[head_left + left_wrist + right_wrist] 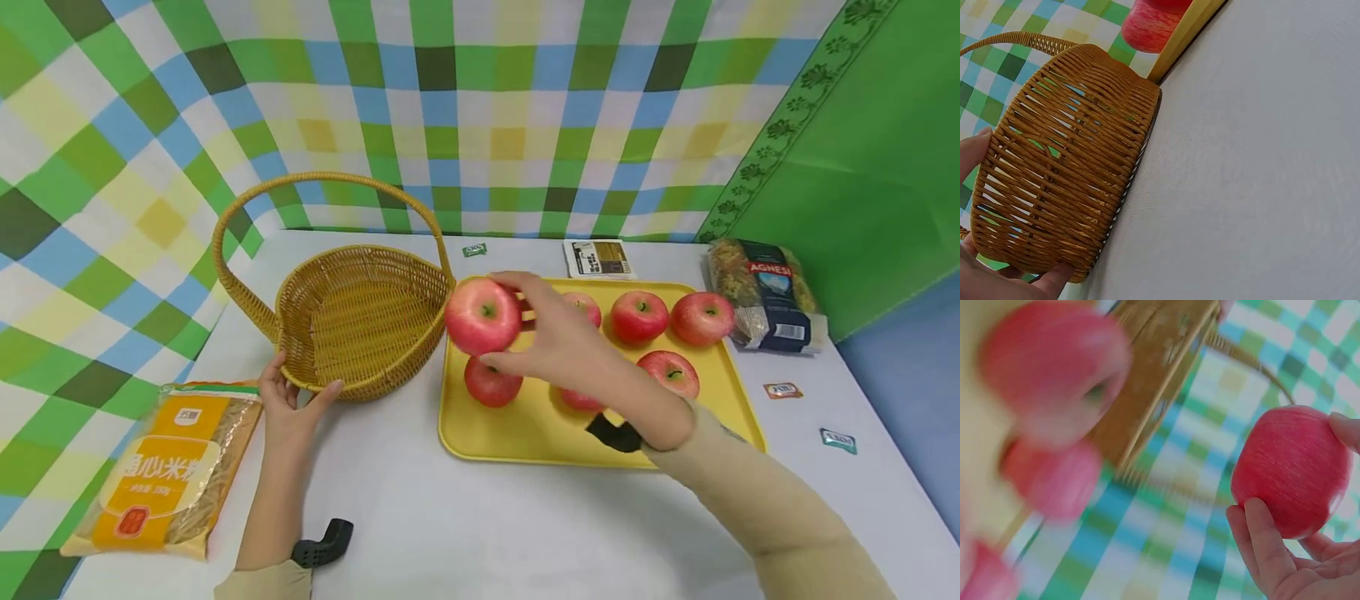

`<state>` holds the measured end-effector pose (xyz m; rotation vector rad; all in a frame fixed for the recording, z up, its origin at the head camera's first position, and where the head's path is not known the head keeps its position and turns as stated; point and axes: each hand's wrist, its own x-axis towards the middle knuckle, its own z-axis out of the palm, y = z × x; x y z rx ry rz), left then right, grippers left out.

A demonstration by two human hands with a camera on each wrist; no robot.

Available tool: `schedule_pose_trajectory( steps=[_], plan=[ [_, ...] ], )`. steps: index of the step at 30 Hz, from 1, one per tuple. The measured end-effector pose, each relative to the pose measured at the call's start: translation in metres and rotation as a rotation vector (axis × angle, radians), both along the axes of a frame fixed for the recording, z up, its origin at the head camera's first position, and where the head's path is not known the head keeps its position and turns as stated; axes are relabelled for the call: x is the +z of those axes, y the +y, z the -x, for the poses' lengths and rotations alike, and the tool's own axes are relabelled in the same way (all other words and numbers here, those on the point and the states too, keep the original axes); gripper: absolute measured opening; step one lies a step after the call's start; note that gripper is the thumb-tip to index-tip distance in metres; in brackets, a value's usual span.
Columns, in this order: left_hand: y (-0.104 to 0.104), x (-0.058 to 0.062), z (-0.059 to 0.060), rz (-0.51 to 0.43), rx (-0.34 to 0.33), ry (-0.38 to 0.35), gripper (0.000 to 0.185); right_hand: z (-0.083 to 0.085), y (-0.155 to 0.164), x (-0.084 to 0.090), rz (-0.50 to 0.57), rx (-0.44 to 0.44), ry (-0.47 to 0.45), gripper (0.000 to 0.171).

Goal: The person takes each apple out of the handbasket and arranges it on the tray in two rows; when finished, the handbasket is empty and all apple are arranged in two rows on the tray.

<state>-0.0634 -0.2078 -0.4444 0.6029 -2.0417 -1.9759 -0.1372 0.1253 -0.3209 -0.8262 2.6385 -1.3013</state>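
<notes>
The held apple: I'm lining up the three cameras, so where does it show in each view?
Head: held apple left of centre, in the right hand, above the tray's left edge.
Left wrist: an apple at top centre; cannot tell if it is the held one.
Right wrist: right side, between fingers.
Shared landmark: wicker basket.

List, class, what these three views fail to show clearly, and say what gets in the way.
1. Apples on the yellow tray: blurred in the right wrist view.
2. One apple in the head view: mostly hidden behind the right hand.
3. Left hand: cut off by the left wrist view's edge.
4. Small packets on the table: print too small to read.
</notes>
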Motion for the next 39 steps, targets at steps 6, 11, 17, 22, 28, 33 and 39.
schedule_pose_trajectory(
  steps=[6, 11, 17, 22, 28, 33, 39],
  plan=[
    [0.001, 0.0, -0.001, -0.018, 0.017, -0.011, 0.094, -0.021, 0.106, -0.03, -0.042, -0.267, 0.043, 0.087],
    [0.002, 0.002, -0.001, -0.032, 0.019, -0.023, 0.093, -0.032, 0.18, -0.061, -0.125, -0.519, -0.038, 0.096],
    [0.003, 0.004, -0.001, -0.036, 0.031, -0.015, 0.091, -0.038, 0.23, -0.082, -0.116, -0.744, -0.159, 0.096],
    [0.004, 0.003, -0.003, -0.039, 0.029, -0.017, 0.091, -0.045, 0.244, -0.09, -0.073, -0.779, -0.23, 0.097],
    [0.002, 0.004, -0.004, -0.043, 0.032, -0.012, 0.091, -0.048, 0.241, -0.091, -0.07, -0.779, -0.251, 0.097],
    [0.002, 0.003, -0.005, -0.04, 0.029, 0.0, 0.092, -0.049, 0.231, -0.084, -0.091, -0.75, -0.215, 0.098],
    [0.003, 0.001, -0.003, -0.031, 0.019, 0.018, 0.092, -0.052, 0.228, -0.079, -0.083, -0.753, -0.19, 0.096]
  ],
)
